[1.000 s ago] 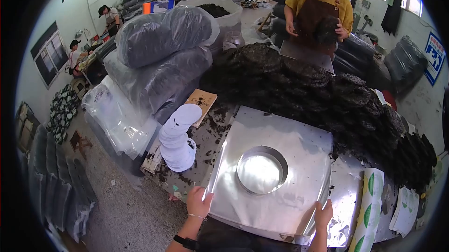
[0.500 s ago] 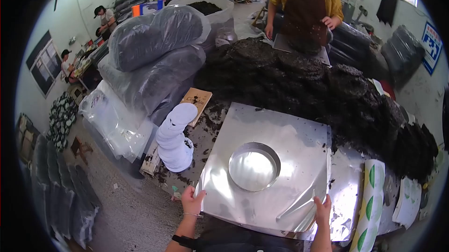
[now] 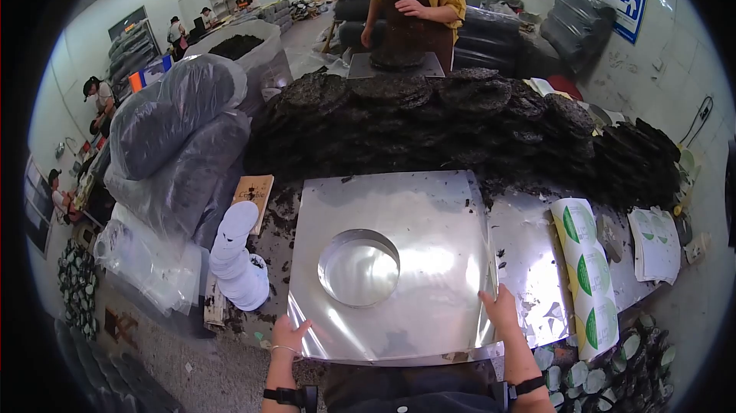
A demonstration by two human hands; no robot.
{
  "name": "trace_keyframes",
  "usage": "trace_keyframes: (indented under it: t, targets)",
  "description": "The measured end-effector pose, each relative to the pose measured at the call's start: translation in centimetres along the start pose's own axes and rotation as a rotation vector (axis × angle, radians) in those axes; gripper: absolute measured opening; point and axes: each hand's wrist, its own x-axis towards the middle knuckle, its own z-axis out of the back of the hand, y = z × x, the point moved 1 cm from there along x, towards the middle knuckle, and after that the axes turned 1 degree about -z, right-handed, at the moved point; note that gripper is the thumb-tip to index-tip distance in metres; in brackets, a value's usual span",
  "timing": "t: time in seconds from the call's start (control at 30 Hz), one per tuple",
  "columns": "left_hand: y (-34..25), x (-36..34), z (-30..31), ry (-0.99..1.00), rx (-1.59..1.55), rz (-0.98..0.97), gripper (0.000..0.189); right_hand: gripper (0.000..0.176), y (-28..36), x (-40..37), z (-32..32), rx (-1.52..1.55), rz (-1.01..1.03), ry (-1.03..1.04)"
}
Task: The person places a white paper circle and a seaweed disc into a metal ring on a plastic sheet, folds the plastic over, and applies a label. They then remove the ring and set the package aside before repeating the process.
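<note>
A shiny square metal sheet (image 3: 437, 221) lies in front of me, with a round metal ring (image 3: 359, 267) on it, left of its middle. My left hand (image 3: 287, 336) grips the sheet's front left corner, thumb on top. At the front right edge, my right hand (image 3: 500, 312) holds the same sheet, thumb on its surface and the other fingers out of sight below. Stacks of white round paper discs (image 3: 244, 279) stand left of the sheet. Behind it rises a long heap of dark, flat round cakes (image 3: 429, 129).
Plastic-wrapped bundles (image 3: 180, 122) are piled at the left. A roll of green-and-white labels (image 3: 586, 279) and white sheets (image 3: 654, 240) lie at the right. Across the heap a person in a brown apron (image 3: 406, 14) stands at a board. Dark crumbs dot the table.
The view has turned to the right, so the scene appears further left. The sheet sits straighter before me, and my right hand lies against its right edge.
</note>
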Motion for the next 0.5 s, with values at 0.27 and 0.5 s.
trace_keyframes:
  t: [0.27,0.5]
  targets:
    - [1.3,-1.6,-0.6,0.05,-0.362,-0.077,0.05,0.04,-1.6,-2.1,1.1,-0.209,0.056,0.029]
    - [-9.6,-4.8,5.1,-0.492,0.31,-0.383,0.045,0.092,12.3,-6.3,-0.3,-0.234,0.855,-0.035]
